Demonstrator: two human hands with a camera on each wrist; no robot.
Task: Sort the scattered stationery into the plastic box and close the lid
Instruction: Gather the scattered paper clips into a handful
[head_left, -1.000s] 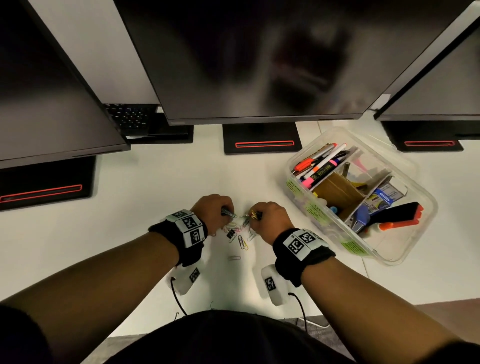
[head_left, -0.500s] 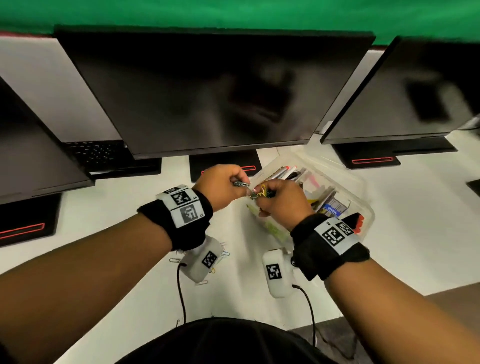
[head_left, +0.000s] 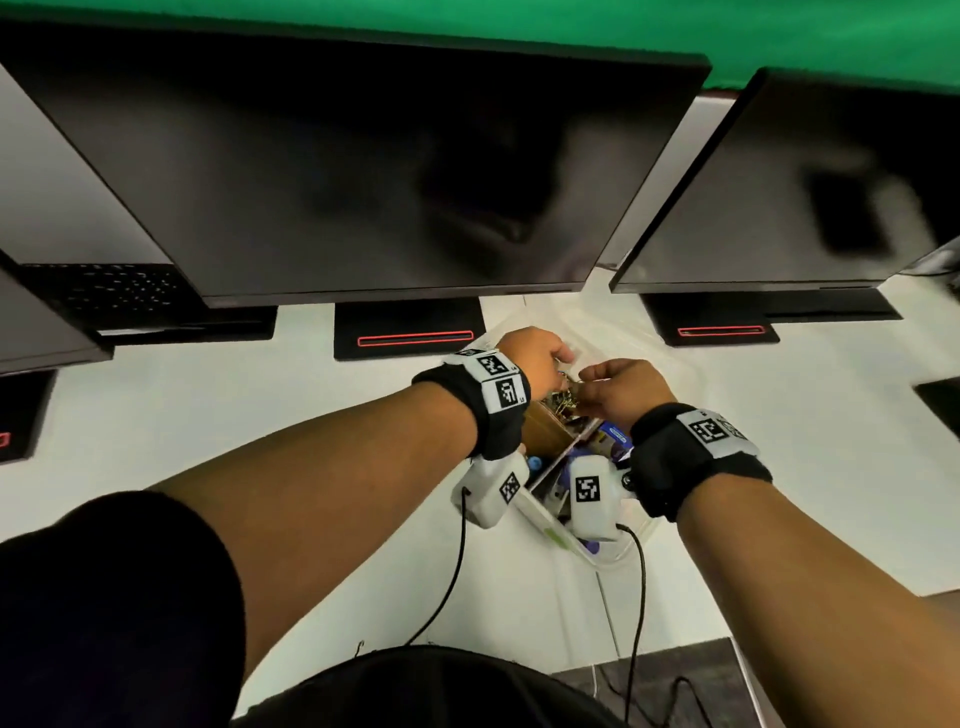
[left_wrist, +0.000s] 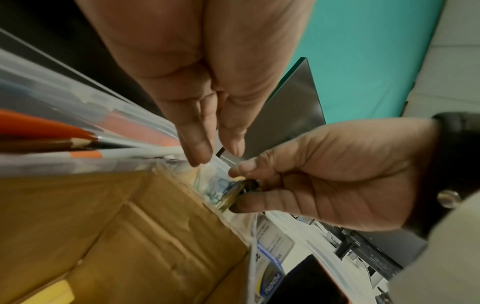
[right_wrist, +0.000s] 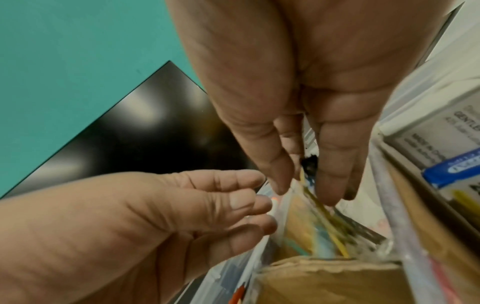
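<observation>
Here, my right hand (head_left: 623, 387) pinches paper clips (left_wrist: 235, 190) over the plastic box (head_left: 597, 338); my left hand (head_left: 535, 353) hangs loose, fingers empty. The box sits on a white desk (head_left: 208, 415), below dark monitors (head_left: 337, 171) and a green wall (head_left: 519, 21).

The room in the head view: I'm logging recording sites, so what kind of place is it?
Probably an office or computer lab: several dark monitors stand side by side on a white desk, and a black keyboard lies behind them. A green backdrop hints at a staged recording setup.

both forearms reach up to mid frame, wrists close together. left hand (head_left: 535, 358) fingers straight and loose, nothing in them. right hand (head_left: 621, 387) fingertips pinched together around something small.
</observation>
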